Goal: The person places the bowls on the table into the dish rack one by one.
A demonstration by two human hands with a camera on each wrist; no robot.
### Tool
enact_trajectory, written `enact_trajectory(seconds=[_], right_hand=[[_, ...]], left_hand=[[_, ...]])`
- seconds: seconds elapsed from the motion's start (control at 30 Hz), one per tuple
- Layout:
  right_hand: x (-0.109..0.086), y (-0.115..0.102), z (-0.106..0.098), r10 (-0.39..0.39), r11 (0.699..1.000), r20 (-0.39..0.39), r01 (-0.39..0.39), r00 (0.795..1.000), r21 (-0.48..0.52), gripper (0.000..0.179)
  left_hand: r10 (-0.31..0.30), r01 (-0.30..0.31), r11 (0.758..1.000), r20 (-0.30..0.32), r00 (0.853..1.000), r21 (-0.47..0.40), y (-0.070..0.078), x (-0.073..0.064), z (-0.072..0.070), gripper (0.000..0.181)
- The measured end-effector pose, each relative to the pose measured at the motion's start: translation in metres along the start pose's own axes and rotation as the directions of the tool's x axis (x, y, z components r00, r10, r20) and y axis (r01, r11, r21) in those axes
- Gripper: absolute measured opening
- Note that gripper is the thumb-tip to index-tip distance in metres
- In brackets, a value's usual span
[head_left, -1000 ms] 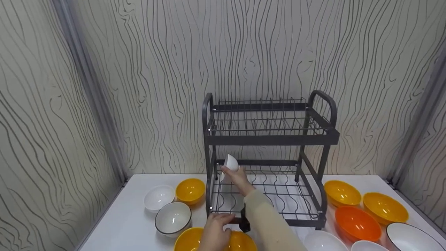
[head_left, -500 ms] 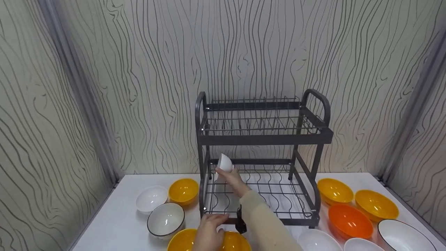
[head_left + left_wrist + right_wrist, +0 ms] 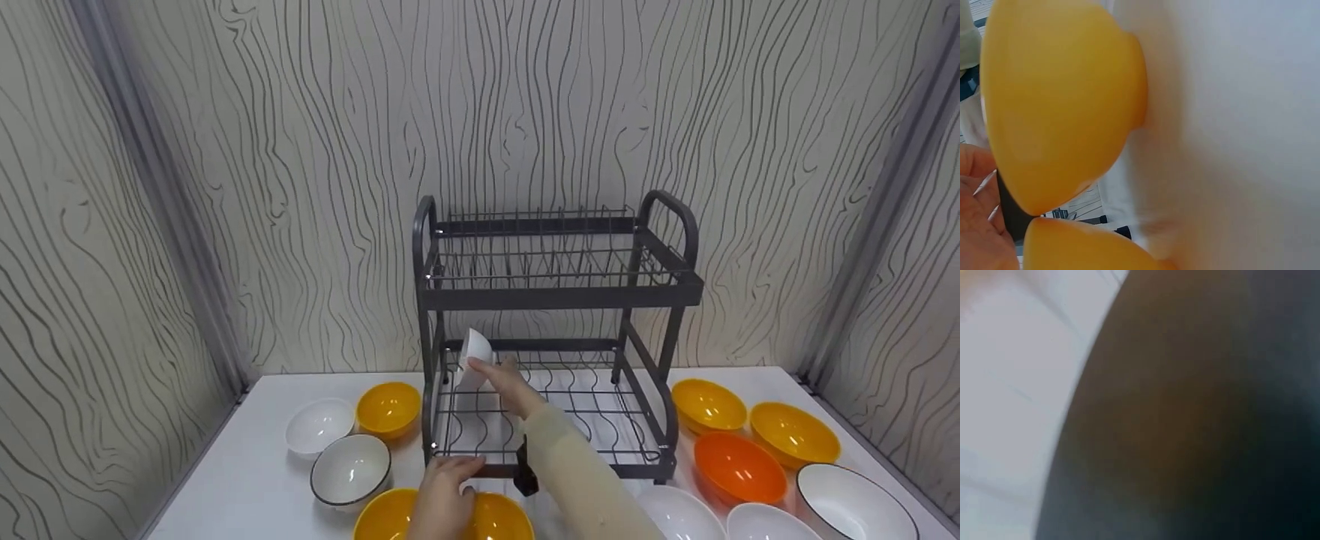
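Observation:
A small white bowl, tipped on its side, is held by my right hand inside the lower tier at the left of the dark two-tier dish rack. The right wrist view is mostly covered by a dark blurred shape. My left hand holds the front rail of the rack near its left corner, fingers over the top and thumb in front. Two yellow bowls stand beneath that hand, one yellow bowl filling much of the left wrist view and the other yellow bowl below it.
Left of the rack are a white bowl, a yellow bowl and a black-rimmed white bowl. At the right are an orange bowl, a larger black-rimmed bowl, and several yellow and white bowls. A patterned wall stands behind.
The head view has shifted, so the scene sits slightly further left. My right hand has lowered the white bowl a little toward the lower tier. The left hand stays at the front rail.

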State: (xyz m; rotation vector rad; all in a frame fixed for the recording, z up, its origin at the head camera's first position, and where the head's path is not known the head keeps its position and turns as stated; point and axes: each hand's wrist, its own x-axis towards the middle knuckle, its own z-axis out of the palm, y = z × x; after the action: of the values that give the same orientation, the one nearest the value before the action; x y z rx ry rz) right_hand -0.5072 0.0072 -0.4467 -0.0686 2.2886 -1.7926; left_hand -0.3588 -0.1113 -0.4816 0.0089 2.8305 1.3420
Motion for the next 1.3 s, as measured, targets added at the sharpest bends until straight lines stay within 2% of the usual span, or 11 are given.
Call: enact_trajectory(seconds=[0.27,0.5,0.63,0.83,1.07,1.3], right_hand=[[-0.008,-0.003,-0.002,-0.009,1.0,-0.037,0.009,0.999,-0.009,0.109],[-0.017,-0.003,-0.004,0.002,1.0,-0.043,-0.002,0.999,0.002,0.106],[-0.022,-0.002,-0.008,-0.016,1.0,-0.031,0.017,0.999,0.008,0.105],[-0.032,-0.001,-0.014,-0.052,0.998,-0.009,0.053,0.999,0.04,0.108],[-0.047,0.004,-0.021,-0.065,0.997,-0.031,0.065,0.997,-0.03,0.113],[-0.061,0.011,-0.023,-0.103,0.994,-0.023,0.103,0.994,-0.034,0.1]], left_hand=[[-0.011,0.011,1.0,-0.018,1.0,0.01,0.0,0.0,0.001,0.04],[0.028,-0.027,0.999,-0.037,0.999,0.028,-0.001,-0.003,0.002,0.039],[0.009,-0.009,1.0,-0.043,0.999,0.02,0.0,-0.005,0.002,0.04],[0.027,-0.025,0.999,-0.062,0.998,0.036,0.001,-0.008,0.001,0.04],[0.023,-0.022,0.999,-0.049,0.999,0.029,0.002,-0.007,0.001,0.04],[0.054,-0.052,0.998,-0.057,0.997,0.042,0.0,-0.01,0.0,0.041]])
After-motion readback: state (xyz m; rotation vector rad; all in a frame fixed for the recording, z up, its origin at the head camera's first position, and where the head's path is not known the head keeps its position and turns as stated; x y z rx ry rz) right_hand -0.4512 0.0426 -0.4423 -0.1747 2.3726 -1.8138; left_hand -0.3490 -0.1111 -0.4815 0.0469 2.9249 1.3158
